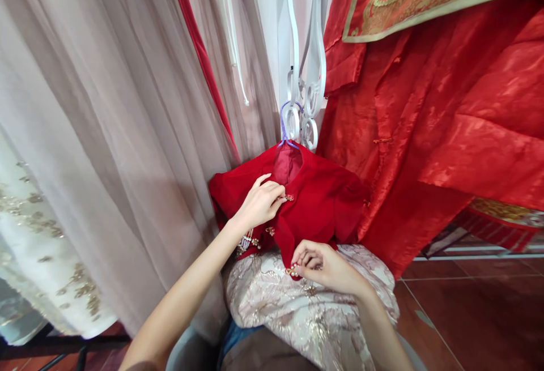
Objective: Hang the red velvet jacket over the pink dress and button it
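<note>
A short red velvet jacket [317,201] hangs on a purple hanger [284,117], its front partly open. Near the collar, my left hand [262,198] pinches the front edge at a small red-and-gold frog button [289,197]. Lower down, my right hand [319,264] has thumb and fingers closed on the bottom corner of the front panel, at a gold beaded frog button [292,272]. Another frog button [270,231] and a beaded ornament [250,241] show on the jacket's left side. Below the jacket, pale gold-patterned fabric [272,291] spreads over the lap.
White scrolled metalwork [312,99] carries the hanger. Sheer greyish-pink curtains [127,133] fall on the left, beside a white gown with gold appliqué [51,246]. Large red satin garments [403,116] hang on the right, above a reddish tiled floor [480,314].
</note>
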{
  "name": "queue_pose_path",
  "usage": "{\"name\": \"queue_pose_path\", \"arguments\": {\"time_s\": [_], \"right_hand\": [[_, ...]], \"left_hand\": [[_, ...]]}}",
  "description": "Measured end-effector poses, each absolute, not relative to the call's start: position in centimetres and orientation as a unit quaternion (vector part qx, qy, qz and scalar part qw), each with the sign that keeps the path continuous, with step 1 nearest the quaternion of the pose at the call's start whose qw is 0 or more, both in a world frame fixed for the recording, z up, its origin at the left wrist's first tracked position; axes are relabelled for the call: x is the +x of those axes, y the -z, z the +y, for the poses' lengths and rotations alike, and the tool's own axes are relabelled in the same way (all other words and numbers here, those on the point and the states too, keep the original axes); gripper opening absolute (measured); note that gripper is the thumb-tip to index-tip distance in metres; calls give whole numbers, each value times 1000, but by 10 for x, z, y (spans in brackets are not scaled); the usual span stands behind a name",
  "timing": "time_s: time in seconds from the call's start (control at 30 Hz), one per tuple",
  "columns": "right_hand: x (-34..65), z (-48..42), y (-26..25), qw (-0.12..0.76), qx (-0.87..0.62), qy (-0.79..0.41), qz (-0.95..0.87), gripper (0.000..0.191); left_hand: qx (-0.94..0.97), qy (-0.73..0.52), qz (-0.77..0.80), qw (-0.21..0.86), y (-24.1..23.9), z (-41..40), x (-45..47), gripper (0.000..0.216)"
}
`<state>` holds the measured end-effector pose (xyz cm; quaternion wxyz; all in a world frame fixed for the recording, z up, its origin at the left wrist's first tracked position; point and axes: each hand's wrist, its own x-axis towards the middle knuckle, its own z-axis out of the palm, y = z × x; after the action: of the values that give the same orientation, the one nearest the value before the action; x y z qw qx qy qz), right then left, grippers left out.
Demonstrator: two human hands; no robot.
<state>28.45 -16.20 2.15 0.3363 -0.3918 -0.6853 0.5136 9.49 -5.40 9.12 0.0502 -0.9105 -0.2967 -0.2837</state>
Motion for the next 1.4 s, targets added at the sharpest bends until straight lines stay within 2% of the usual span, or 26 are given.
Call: {"name": "queue_pose_path", "arguments": {"time_s": [0.23, 0.37, 0.53, 0.7, 0.77, 0.83, 0.93, 1.03, 1.17, 1.27, 1.4], "right_hand": [[285, -163, -21, 338, -391, -505, -691, 14], [291, -165, -25, 295, -409, -490, -711, 7], [305, -167, -37, 265, -455, -450, -721, 6], [318, -171, -45, 219, -473, -435, -734, 5], [313, -167, -47, 283, -486, -388, -730, 18], [299, -157, -49, 402, -473, -346, -704, 33], [261, -138, -52, 540, -386, -381, -643, 36], [223, -122, -51, 562, -338, -432, -619, 55], [206, -118, -36, 543, -492, -339, -590, 91], [224, -117, -20, 546, -577, -231, -561, 101], [269, -104, -11, 540, -614, -94, -568, 96]], "left_hand": [[-929, 231, -284, 54, -98, -46, 95, 24], [-933, 219, -278, 68, -99, -49, 92, 28], [-930, 236, -281, 29, -95, -48, 91, 32], [-919, 251, -303, 5, -93, -47, 91, 22], [-915, 269, -301, 7, -94, -50, 88, 18], [-913, 281, -295, 25, -95, -55, 82, 21], [-896, 283, -320, 118, -92, -64, 70, 35], [-830, 294, -403, 251, -82, -68, 59, 49], [-720, 363, -464, 366, -63, -64, 48, 58], [-664, 424, -507, 349, -50, -61, 39, 64], [-637, 449, -583, 233, -42, -62, 23, 76]]}}
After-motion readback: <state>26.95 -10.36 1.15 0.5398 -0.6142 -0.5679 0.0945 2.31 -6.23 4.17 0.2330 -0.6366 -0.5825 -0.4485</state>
